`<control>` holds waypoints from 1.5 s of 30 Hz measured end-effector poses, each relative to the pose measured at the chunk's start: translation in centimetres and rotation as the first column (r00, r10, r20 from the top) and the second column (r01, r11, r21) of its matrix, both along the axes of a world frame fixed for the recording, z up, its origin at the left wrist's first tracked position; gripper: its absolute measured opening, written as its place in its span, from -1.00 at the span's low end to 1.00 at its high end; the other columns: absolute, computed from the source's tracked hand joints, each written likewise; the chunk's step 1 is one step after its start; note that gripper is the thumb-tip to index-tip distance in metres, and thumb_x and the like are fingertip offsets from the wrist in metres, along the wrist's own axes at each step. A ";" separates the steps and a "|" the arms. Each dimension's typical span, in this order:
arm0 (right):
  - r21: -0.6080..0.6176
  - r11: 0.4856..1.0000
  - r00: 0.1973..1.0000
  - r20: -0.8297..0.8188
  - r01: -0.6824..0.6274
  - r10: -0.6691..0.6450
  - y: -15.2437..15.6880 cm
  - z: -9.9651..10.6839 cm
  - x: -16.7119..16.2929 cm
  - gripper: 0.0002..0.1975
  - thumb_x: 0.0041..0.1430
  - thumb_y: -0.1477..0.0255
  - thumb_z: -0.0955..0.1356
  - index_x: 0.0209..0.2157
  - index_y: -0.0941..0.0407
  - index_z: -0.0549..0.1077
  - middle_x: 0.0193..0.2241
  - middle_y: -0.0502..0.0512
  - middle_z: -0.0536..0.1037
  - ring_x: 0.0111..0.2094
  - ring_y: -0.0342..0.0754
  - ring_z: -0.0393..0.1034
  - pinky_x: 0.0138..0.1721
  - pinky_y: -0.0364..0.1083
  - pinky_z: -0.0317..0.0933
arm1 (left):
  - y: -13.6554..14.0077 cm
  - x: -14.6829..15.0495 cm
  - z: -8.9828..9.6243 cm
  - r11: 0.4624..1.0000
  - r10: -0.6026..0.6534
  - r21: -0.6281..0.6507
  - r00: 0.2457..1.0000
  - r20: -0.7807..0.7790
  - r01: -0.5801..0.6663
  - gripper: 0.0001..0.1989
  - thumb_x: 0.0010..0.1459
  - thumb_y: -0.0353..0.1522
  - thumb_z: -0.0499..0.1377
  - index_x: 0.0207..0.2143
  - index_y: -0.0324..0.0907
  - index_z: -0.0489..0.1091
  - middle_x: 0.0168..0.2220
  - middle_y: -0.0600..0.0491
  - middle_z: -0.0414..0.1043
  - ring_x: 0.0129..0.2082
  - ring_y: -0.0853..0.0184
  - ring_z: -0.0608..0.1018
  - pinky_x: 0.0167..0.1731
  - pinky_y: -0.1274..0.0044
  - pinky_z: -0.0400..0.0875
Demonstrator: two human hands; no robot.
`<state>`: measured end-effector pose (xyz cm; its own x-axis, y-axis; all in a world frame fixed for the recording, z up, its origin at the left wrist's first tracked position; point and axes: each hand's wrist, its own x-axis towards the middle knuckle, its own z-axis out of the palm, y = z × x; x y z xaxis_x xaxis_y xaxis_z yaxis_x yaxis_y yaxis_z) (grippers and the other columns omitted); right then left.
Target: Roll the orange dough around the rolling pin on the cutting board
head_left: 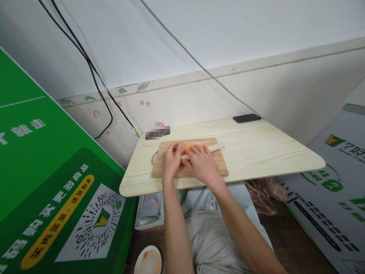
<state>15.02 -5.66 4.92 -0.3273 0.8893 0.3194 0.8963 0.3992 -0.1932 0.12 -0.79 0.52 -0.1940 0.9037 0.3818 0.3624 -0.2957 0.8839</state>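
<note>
White dish: low at left, red-stained.
Right hand: fingers spread over the rolling pin and orange piece; cannot tell whether it grips.
Left hand: fingers curled beside the crinkled clear film; grip hidden.
Orange piece: on the wooden cutting board, partly covered by the right hand.
Board: on the pale wood-grain tabletop.
Smartphone: tabletop's far edge, near the wall.

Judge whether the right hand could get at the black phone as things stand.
Probably yes, if the right hand leaves the pale stick and stretches: the black phone lies uncovered near the far edge of the table, with nothing tall between.
</note>
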 end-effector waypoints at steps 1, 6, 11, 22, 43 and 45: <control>0.005 1.000 1.000 -0.004 0.007 -0.007 0.2 -0.1 -0.1 -0.60 0.55 0.24 0.25 0.08 0.17 0.60 0.15 0.30 0.62 0.27 0.24 0.36 0.38 0.20 0.00 | 0.1 0.0 -0.1 1.000 -0.003 0.000 1.000 0.003 0.003 -0.78 0.40 -0.25 0.18 -0.09 -0.17 0.56 -0.11 -0.08 0.67 -0.07 0.20 0.67 0.07 0.38 0.52; -0.022 1.000 1.000 -0.017 0.000 0.000 0.1 0.1 0.1 -0.60 0.56 0.21 0.25 0.01 0.13 0.64 0.08 0.24 0.68 0.20 0.19 0.43 0.31 0.16 0.05 | 0.2 -0.1 -0.3 1.000 0.005 -0.005 1.000 0.009 -0.005 -0.78 0.40 -0.24 0.19 -0.11 -0.16 0.57 -0.10 -0.07 0.67 -0.06 0.20 0.66 0.09 0.37 0.51; -0.002 1.000 0.999 -0.030 0.012 -0.012 0.3 -0.1 0.0 -0.60 0.55 0.22 0.25 0.04 0.14 0.63 0.12 0.25 0.66 0.22 0.19 0.42 0.32 0.16 0.03 | 0.2 -0.1 -0.3 1.000 -0.003 0.000 1.000 0.004 0.003 -0.76 0.40 -0.23 0.18 -0.09 -0.17 0.57 -0.08 -0.07 0.67 -0.06 0.20 0.66 0.10 0.37 0.51; -0.012 0.999 0.999 -0.020 0.042 -0.042 0.2 -0.1 -0.2 -0.57 0.56 0.21 0.21 0.00 0.13 0.64 0.10 0.27 0.67 0.23 0.21 0.39 0.32 0.19 0.02 | 0.3 -0.1 -0.2 1.000 0.004 -0.010 1.000 0.005 -0.004 -0.76 0.39 -0.23 0.18 -0.09 -0.16 0.57 -0.09 -0.08 0.67 -0.07 0.19 0.66 0.08 0.35 0.51; -0.024 0.999 0.998 -0.046 0.034 -0.035 0.1 -0.3 -0.1 -0.54 0.57 0.18 0.19 0.03 0.11 0.64 0.13 0.25 0.66 0.29 0.24 0.37 0.46 0.31 -0.13 | 0.1 -0.1 -0.1 1.000 0.009 -0.003 1.000 -0.011 -0.010 -0.76 0.40 -0.23 0.17 -0.09 -0.15 0.57 -0.07 -0.08 0.68 -0.06 0.18 0.66 0.10 0.33 0.52; -0.025 0.999 0.998 -0.046 0.038 -0.039 0.0 -0.3 -0.1 -0.54 0.57 0.19 0.19 0.04 0.11 0.64 0.13 0.25 0.66 0.28 0.24 0.37 0.45 0.31 -0.13 | 0.1 0.0 -0.1 1.000 0.008 0.000 1.000 -0.008 -0.008 -0.76 0.40 -0.23 0.17 -0.09 -0.15 0.57 -0.07 -0.08 0.68 -0.06 0.19 0.66 0.11 0.33 0.52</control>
<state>14.89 -5.66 4.66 -0.2780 0.9088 0.3113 0.9007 0.3592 -0.2443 0.09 -0.74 0.45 -0.1982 0.9021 0.3834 0.3719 -0.2927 0.8809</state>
